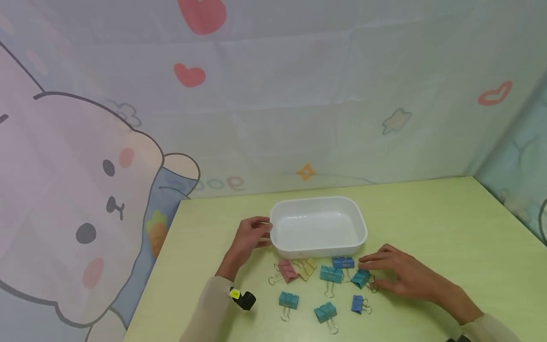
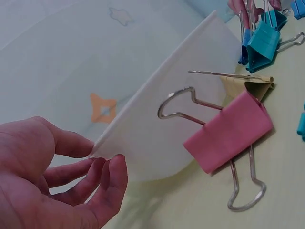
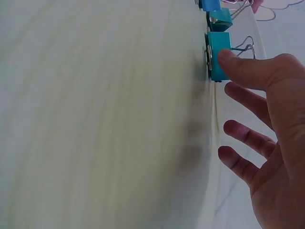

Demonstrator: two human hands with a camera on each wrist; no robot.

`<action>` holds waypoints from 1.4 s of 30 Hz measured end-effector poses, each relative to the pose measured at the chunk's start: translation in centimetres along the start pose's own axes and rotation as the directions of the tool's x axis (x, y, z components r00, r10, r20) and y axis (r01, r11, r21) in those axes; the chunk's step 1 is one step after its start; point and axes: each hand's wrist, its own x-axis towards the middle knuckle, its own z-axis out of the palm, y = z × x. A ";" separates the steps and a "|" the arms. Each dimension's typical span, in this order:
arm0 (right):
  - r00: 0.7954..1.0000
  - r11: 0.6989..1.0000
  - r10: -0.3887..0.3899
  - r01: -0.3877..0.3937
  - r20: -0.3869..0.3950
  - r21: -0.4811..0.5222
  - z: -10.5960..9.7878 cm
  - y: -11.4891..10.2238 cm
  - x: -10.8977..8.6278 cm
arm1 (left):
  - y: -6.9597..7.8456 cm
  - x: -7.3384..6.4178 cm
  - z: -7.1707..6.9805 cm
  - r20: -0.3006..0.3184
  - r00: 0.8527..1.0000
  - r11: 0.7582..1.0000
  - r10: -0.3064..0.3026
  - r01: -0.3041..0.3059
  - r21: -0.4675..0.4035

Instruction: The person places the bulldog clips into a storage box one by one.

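At the left end of a white plastic tub (image 1: 318,251), my left hand (image 1: 249,237) pinches the rim; in the left wrist view, thumb and curled fingers of that hand (image 2: 71,176) meet at its edge. My right hand (image 1: 401,273) reaches over a teal binder clip (image 1: 361,278) with thumb and fingers spread apart. In the right wrist view, the thumb tip of the right hand (image 3: 271,119) overlaps a teal clip (image 3: 219,57); firm contact is unclear. Near the tub's front lie a pink binder clip (image 1: 287,270), a yellow one (image 1: 306,269) and a blue one (image 1: 343,262).
More binder clips lie nearer the front: teal ones (image 1: 288,300) and a small blue clip (image 1: 357,304). The pale yellow-green table (image 1: 448,228) stretches to both sides, with a printed cloth (image 1: 273,95) hanging behind it. No objects show inside the tub.
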 end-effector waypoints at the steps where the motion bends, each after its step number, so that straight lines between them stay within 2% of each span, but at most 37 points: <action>1: 1.000 1.000 -0.001 0.001 0.005 -0.001 0.1 0.0 0.0 | 0.1 0.0 0.0 0.001 1.000 1.000 -0.001 0.001 -0.005; 9: 1.000 1.000 0.001 -0.001 0.023 -0.011 0.3 0.3 0.1 | 0.6 0.0 0.1 0.002 1.000 0.999 -0.015 0.015 -0.034; 17: 0.999 0.998 0.011 -0.013 0.037 0.064 0.3 0.4 0.3 | 0.5 0.2 0.1 0.001 1.000 0.998 -0.029 0.029 -0.047; 23: 1.000 0.995 -0.016 0.015 0.014 0.095 0.4 0.7 0.3 | 0.5 0.3 0.2 -0.013 0.999 0.998 -0.037 0.036 -0.043; 30: 0.999 0.983 -0.021 0.026 -0.030 0.182 0.0 0.7 0.4 | 0.4 0.4 0.2 -0.017 1.000 0.999 -0.026 0.026 -0.031; 36: 0.997 0.971 -0.032 0.047 -0.067 0.236 -1.3 0.4 1.3 | 0.3 0.4 0.2 -0.016 1.000 0.999 -0.024 0.023 -0.037; 42: 0.982 0.960 -0.119 0.151 -0.146 0.236 -3.8 -0.3 4.0 | 0.3 0.4 0.2 -0.017 1.000 0.999 -0.022 0.021 -0.024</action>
